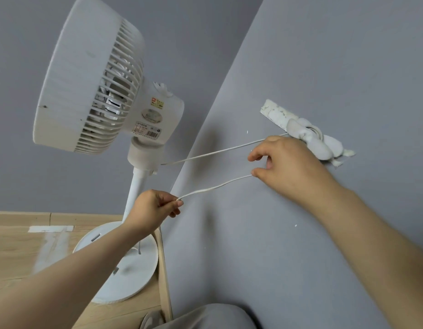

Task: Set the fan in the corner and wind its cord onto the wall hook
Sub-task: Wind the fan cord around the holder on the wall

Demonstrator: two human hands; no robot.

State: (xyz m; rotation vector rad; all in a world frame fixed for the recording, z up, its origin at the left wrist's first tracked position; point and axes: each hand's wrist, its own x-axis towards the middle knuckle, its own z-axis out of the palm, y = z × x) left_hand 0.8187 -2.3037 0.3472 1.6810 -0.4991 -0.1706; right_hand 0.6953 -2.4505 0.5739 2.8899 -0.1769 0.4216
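Left grip and right grip both pinch the cord, strung between cornered fan and wall hook.

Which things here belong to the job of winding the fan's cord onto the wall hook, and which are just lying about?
Belong to the job:
fan, standing in the corner
cord, pinched by the left hand and the right hand
wall hook, beside the right hand

Just lying about:
white tape, stuck on the wooden floor
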